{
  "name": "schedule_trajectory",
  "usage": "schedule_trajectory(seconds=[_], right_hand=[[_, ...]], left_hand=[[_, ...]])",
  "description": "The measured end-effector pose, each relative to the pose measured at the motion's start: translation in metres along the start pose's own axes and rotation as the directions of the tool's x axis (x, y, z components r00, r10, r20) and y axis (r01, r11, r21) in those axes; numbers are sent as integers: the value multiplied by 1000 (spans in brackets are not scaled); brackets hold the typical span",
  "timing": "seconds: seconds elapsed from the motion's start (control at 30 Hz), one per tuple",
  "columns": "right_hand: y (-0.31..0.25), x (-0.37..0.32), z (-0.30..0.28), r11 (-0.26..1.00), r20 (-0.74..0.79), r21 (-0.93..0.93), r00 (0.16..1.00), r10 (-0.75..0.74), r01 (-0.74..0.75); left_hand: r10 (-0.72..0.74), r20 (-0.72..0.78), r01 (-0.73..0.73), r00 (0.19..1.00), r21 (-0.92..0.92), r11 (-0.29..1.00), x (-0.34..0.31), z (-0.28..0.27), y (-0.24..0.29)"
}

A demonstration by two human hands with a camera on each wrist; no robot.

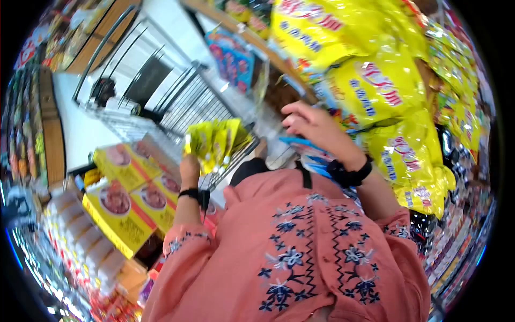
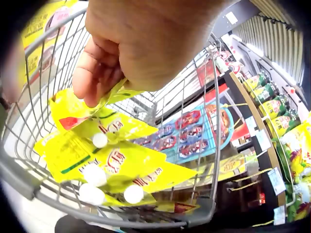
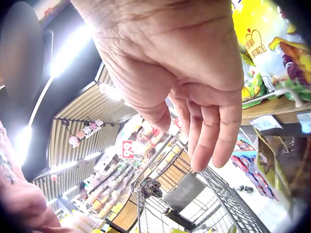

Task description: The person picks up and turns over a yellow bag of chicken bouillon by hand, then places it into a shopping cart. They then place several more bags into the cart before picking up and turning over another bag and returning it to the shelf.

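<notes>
Several yellow sachets (image 2: 114,162) fan from the left hand (image 2: 141,43), pinched seemingly at their tops, over the near rim of the cart (image 2: 24,182); the right hand (image 3: 194,82) hovers loose-fingered, empty.

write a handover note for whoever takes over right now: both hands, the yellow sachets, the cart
Left hand: grips a bunch of yellow sachets by their top edges, at the near rim of the wire cart.
Right hand: holds nothing, fingers relaxed, raised beside the big yellow bags.
Done: the sachets are in hand at the cart.
Left: they are not yet released; probably lower them into the cart and let go.
</notes>
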State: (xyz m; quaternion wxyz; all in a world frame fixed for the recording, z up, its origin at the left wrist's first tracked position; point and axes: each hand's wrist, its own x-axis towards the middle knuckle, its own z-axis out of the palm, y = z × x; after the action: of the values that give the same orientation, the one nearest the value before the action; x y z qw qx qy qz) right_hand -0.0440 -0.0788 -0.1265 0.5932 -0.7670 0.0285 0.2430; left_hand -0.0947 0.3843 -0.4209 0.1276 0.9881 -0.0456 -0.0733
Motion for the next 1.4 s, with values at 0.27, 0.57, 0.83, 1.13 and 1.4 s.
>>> schedule_trajectory(seconds=[0.27,0.57,0.83,1.13,1.4], right_hand=[[1,-33,-26,962,-173,-149,952,-253,228],[-82,-163,-125,991,-383,-99,915,-124,93],[-56,-334,-380,655,-793,-589,187,-579,-473],[0,-351,-449,777,-974,-85,218,69,-624],[-29,-326,-431,959,-951,-95,309,-9,-266]], left_hand=[[401,408,-523,821,252,815,39,68,17],[-92,689,-6,719,138,990,75,-12,41],[-57,598,20,800,68,997,102,-76,86],[179,391,-164,903,-70,984,110,-82,133],[129,448,-39,885,-205,978,73,-123,215]])
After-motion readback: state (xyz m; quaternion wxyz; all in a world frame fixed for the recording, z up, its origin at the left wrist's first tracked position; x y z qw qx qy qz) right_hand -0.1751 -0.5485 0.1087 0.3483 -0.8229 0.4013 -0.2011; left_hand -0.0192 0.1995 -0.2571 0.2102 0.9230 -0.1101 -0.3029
